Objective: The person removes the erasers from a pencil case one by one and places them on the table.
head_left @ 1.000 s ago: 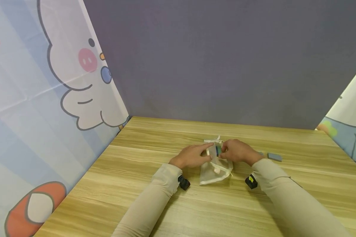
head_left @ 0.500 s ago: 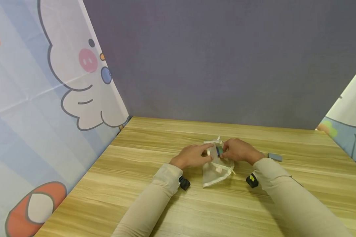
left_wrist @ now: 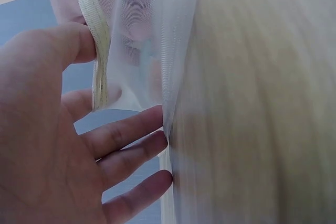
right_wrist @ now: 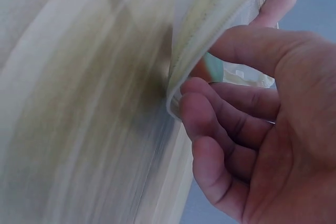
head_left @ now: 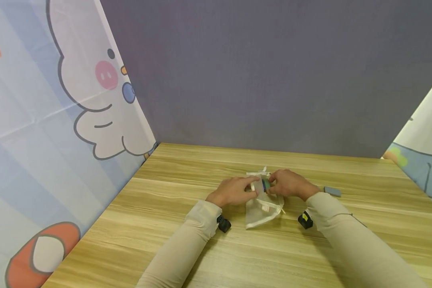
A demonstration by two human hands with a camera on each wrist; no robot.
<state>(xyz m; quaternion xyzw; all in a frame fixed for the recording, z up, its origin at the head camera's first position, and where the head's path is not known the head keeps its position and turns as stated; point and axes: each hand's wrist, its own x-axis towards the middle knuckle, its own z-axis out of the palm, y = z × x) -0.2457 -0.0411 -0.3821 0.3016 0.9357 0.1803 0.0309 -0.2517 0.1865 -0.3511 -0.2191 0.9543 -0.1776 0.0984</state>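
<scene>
A white mesh bag (head_left: 257, 216) with pale trim lies on the wooden table between the hands. My left hand (head_left: 234, 190) pinches the bag's trimmed edge between thumb and forefinger, as the left wrist view shows; its other fingers reach along the mesh (left_wrist: 134, 61). My right hand (head_left: 289, 184) holds the opposite rim (right_wrist: 210, 24), thumb inside and other fingers curled beneath. A small green and blue thing (head_left: 266, 185) shows at the bag's mouth by the right fingertips. In the right wrist view a teal patch of it (right_wrist: 214, 67) appears beyond the rim; its kind cannot be told.
A small grey flat block (head_left: 332, 191) lies right of my right wrist. Black wrist cameras hang below both cuffs. A grey wall panel (head_left: 255, 80) stands behind the table (head_left: 187, 160), with a cartoon-printed cloth (head_left: 68, 132) on the left and another on the right.
The bag's lower part has shifted slightly toward me and to the right. Both hands stay almost in place. A second grey piece beside the right wrist has gone out of sight.
</scene>
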